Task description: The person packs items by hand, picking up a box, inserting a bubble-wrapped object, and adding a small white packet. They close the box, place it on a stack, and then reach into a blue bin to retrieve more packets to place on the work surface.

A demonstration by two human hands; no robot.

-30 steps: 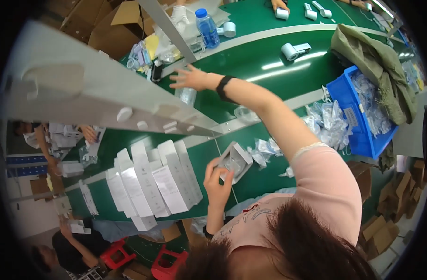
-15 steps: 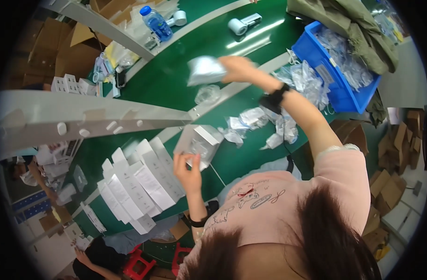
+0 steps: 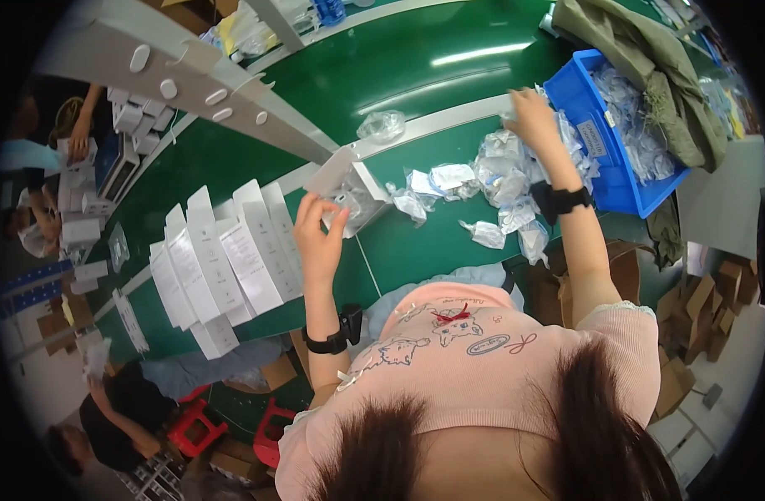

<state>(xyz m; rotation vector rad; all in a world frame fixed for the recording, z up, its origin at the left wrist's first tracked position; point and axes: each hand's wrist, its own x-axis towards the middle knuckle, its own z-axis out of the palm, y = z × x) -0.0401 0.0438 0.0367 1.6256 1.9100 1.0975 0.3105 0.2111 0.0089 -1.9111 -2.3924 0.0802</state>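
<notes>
My left hand grips the near side of an open white box, its thumb and fingers at the rim. Clear plastic shows inside the box; I cannot make out what else it contains. Over the far edge of a pile of small clear-bagged parts, beside the blue bin, is my right hand. Its fingers are slightly bent and apart, with nothing visible in them. Several more bagged pieces lie between the pile and the box.
Upright open white boxes stand in rows left of my left hand. A crumpled clear bag lies by the grey rail. The blue bin of bagged parts is at right, beside olive cloth. A grey post rises at left. Other people work at far left.
My right hand has moved right and nearer the bin; the shiny white packet it held is no longer in it. My left hand stays at the box. The view has shifted.
</notes>
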